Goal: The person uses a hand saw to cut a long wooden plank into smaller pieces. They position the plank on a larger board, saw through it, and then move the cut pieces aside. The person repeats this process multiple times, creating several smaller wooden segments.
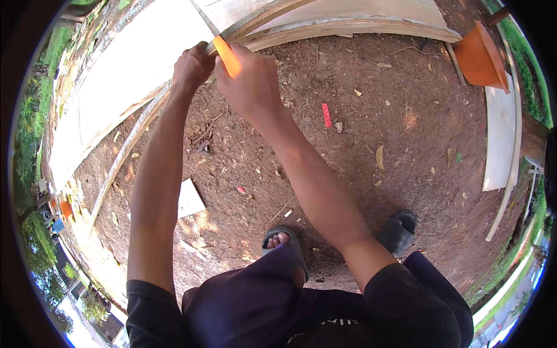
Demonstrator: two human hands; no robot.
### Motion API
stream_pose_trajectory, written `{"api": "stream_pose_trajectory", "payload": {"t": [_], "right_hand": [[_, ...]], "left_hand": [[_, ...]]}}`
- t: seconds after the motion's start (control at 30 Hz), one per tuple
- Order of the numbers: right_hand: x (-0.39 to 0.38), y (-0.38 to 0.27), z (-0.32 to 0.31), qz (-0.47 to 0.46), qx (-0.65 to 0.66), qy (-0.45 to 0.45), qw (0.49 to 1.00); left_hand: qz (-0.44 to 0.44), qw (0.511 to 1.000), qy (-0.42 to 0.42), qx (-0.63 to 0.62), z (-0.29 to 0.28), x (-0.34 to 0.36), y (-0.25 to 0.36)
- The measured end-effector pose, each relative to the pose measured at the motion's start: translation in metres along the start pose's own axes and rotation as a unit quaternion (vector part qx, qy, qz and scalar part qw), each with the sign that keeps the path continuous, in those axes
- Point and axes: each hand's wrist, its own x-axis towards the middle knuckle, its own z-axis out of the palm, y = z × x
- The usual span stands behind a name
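At the upper middle, my right hand (252, 78) is closed round the orange handle of a thin-bladed tool (230, 57), which looks like a hand saw seen edge-on. Its long metal blade points up and away to the left, over a pale board. Just left of it, my left hand (193, 66) is closed on a long narrow wooden strip (255, 18). This strip runs from the top edge, past both hands, down toward the lower left. The blade passes over or against the strip close to my hands; whether it cuts into the wood I cannot tell.
Large pale boards (125, 72) lie at the upper left, with another wooden strip (354, 25) along the top. An orange tub-like container (480, 56) stands at the upper right, above a pale plank (500, 139). Brown soil holds wood chips, a red scrap (326, 115) and a pale offcut (190, 199).
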Motion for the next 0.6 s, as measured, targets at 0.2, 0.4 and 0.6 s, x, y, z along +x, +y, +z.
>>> {"api": "stream_pose_trajectory", "payload": {"t": [0.2, 0.4, 0.6], "right_hand": [[-0.070, -0.004, -0.031, 0.038, 0.060, -0.024, 0.997], [-0.072, -0.009, -0.031, 0.045, 0.084, 0.007, 0.995], [-0.012, -0.010, -0.004, 0.032, 0.004, -0.061, 0.998]], "left_hand": [[-0.029, 0.999, -0.026, 0.012, -0.009, -0.011, -0.007], [-0.043, 0.997, -0.057, 0.023, -0.005, -0.005, 0.004], [-0.053, 0.995, -0.082, -0.012, -0.003, -0.001, 0.004]]}}
